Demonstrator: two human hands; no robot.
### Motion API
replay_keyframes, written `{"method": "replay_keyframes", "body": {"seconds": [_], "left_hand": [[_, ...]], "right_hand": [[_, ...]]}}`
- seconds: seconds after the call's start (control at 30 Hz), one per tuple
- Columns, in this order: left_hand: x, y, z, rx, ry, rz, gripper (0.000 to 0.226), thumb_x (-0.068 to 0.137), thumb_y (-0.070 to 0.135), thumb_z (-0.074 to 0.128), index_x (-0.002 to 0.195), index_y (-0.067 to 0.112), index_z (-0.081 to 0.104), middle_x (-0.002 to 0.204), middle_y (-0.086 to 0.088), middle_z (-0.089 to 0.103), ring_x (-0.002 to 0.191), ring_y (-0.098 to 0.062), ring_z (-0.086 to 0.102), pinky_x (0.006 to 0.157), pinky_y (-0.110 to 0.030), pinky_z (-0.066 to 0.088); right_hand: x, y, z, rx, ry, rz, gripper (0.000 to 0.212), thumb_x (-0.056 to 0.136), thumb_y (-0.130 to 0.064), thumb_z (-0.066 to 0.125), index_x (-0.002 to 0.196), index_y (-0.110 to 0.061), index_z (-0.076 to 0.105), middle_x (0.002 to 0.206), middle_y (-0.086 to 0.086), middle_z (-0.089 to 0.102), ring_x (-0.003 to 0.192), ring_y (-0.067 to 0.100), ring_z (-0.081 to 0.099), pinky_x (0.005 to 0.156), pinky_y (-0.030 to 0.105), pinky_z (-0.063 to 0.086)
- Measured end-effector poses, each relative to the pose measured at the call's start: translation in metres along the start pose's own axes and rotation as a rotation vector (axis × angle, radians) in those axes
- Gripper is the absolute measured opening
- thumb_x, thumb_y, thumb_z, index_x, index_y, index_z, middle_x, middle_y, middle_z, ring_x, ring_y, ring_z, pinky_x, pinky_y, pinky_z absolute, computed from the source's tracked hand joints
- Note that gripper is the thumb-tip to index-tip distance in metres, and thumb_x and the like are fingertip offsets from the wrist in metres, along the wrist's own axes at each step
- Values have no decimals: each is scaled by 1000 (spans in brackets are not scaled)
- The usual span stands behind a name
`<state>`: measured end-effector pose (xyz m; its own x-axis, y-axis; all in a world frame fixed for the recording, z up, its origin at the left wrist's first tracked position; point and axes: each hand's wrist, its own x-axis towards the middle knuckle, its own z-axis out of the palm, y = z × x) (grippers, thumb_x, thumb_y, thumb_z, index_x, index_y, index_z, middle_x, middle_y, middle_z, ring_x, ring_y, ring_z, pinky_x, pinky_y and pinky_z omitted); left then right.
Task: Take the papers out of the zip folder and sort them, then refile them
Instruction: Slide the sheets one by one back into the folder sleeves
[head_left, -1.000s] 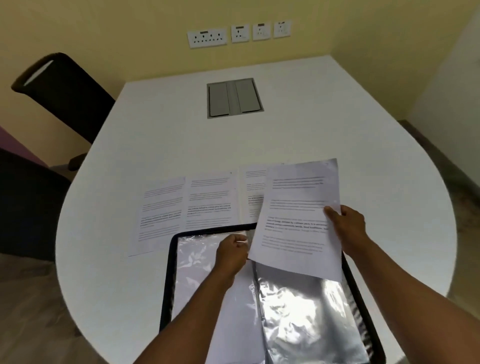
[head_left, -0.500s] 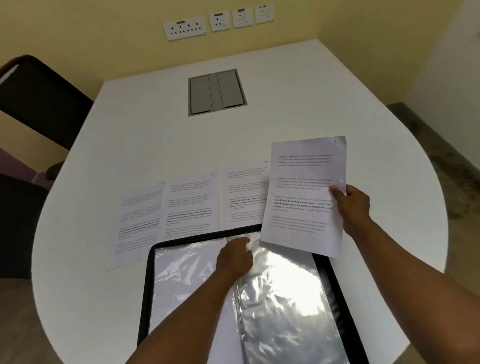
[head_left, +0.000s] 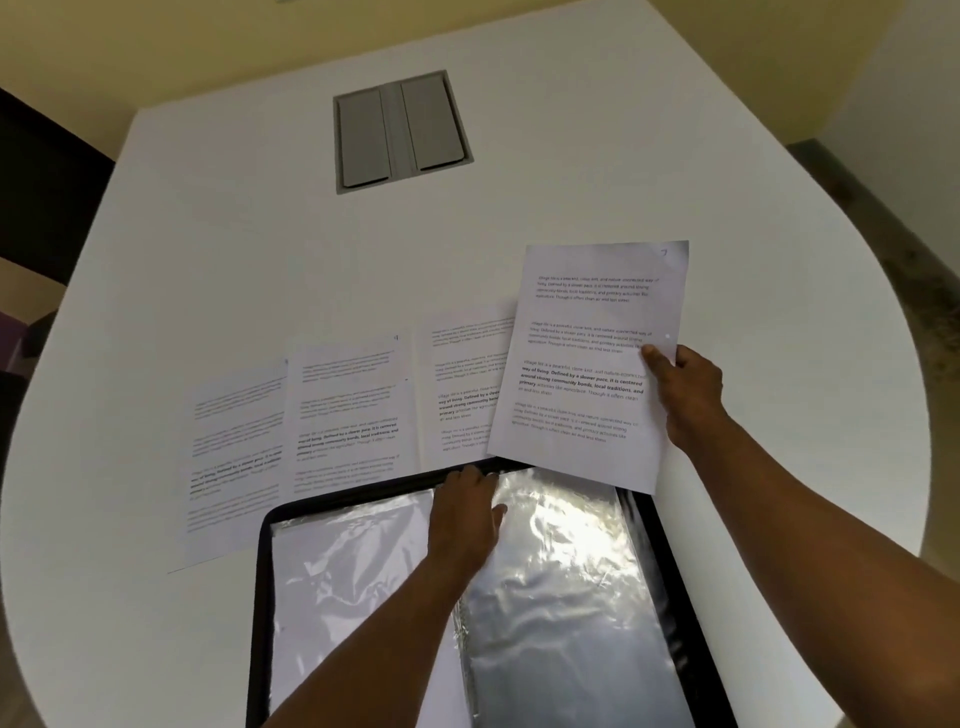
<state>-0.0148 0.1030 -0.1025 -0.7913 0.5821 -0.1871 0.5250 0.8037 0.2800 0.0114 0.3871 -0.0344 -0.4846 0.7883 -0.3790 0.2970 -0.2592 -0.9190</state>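
1. The right hand (head_left: 685, 395) pinches a white printed paper sheet (head_left: 592, 364) by its right edge, held tilted above the white round-edged table (head_left: 519, 218). With only one edge gripped, the free left side could sag or flutter on the way down.
2. Its lower corner overhangs the black-rimmed zip folder with shiny plastic sleeves (head_left: 561, 597), lying open at the table's near edge. The corner may snag the rim.
3. The left hand (head_left: 465, 514) rests flat, fingers relaxed, on the folder's far edge, steadying it.
4. Three white printed pages (head_left: 343, 410) lie in a row just beyond the folder. A careless landing would overlap the rightmost page and muddle the order.
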Motion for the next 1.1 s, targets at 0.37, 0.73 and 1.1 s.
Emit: {"method": "replay_keyframes", "body": {"seconds": [0.37,0.73,1.1], "left_hand": [[13,4,-18,-95,-52,31,10,80,19,66,80,25,58,79,9,63,77,-12,60,72,-26,46],[17,2,-35,-168,-104,47,13,81,10,64,81,23,67,80,9,68,71,-7,56,67,-19,38],[11,3,-44,-319,-194,-23,14,79,12,56,71,19,65,73,10,65,70,-4,58,66,-24,50]], "right_hand": [[5,2,21,70,-55,11,14,90,-19,68,104,-17,66,93,-4,68,81,9,65,76,25,53],[2,6,15,94,-35,21,18,90,-18,69,107,-15,67,102,2,69,91,18,66,87,32,53],[-1,1,28,217,-46,60,13,91,-16,66,105,-16,66,91,-7,68,76,7,64,65,20,51]]}}
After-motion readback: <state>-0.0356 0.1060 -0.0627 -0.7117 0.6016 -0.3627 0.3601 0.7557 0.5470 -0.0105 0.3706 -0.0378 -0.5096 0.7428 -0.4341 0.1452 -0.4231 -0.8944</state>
